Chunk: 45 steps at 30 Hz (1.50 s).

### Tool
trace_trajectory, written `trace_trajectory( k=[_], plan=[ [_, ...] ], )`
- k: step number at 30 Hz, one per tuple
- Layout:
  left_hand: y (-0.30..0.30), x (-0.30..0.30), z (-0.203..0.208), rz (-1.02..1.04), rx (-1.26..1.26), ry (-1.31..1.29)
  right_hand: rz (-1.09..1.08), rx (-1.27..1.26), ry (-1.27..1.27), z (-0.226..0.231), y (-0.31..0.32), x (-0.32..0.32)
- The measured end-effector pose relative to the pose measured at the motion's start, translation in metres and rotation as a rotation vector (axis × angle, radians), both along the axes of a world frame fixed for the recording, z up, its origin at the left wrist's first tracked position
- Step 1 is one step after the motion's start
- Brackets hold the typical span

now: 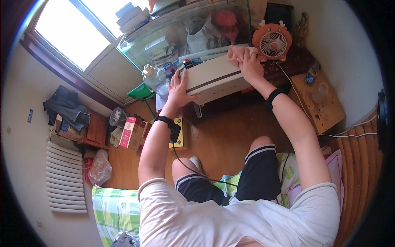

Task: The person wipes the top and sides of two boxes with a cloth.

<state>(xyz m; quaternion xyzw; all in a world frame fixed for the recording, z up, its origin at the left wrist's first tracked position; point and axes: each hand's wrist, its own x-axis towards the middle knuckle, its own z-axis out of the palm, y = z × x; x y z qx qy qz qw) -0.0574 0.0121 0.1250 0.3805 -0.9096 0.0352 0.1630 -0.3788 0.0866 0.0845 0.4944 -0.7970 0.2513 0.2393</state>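
Observation:
A long white box-shaped case point(216, 76) with a dark stripe lies across the front of the dark table. My left hand point(179, 91) rests on its left end, fingers spread, gripping nothing. At the other end, my right hand point(250, 68) is pressed onto a pink cloth point(238, 53), holding it against the top of the case at the far right corner. The cloth is bunched under my fingers. Just right of that hand stands an orange fan point(273, 42) with small horns. A jar with a blue lid point(169, 69) is close behind my left fingertips.
Behind the case stands a glass tank point(242, 24) with bags and papers. A clear jug point(153, 78) and a green stool point(141, 91) are at the left. On the right, a wooden cabinet point(325, 109) bears a bottle point(311, 74); a white cable point(298, 96) runs past it.

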Motion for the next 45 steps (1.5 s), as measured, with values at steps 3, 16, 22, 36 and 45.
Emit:
trace_trajectory(
  k=[3,16,22,36,45],
  plan=[
    [0.004,-0.017,0.005,-0.090,-0.107,-0.135,-0.012,-0.055,0.041,0.003,-0.003,0.002],
    [0.023,-0.129,0.002,-0.100,-0.085,-0.100,0.074,-0.029,-0.068,0.012,-0.009,0.065],
    [0.028,-0.119,-0.004,-0.173,-0.164,0.133,0.263,-0.201,-0.235,0.007,0.000,0.043],
    [0.029,-0.098,0.041,-0.319,-0.167,0.600,0.923,-0.496,-0.393,0.137,0.019,0.021],
    [-0.009,-0.044,0.002,-0.389,-0.098,0.594,0.889,-0.326,0.047,0.110,0.000,0.089]
  ],
)
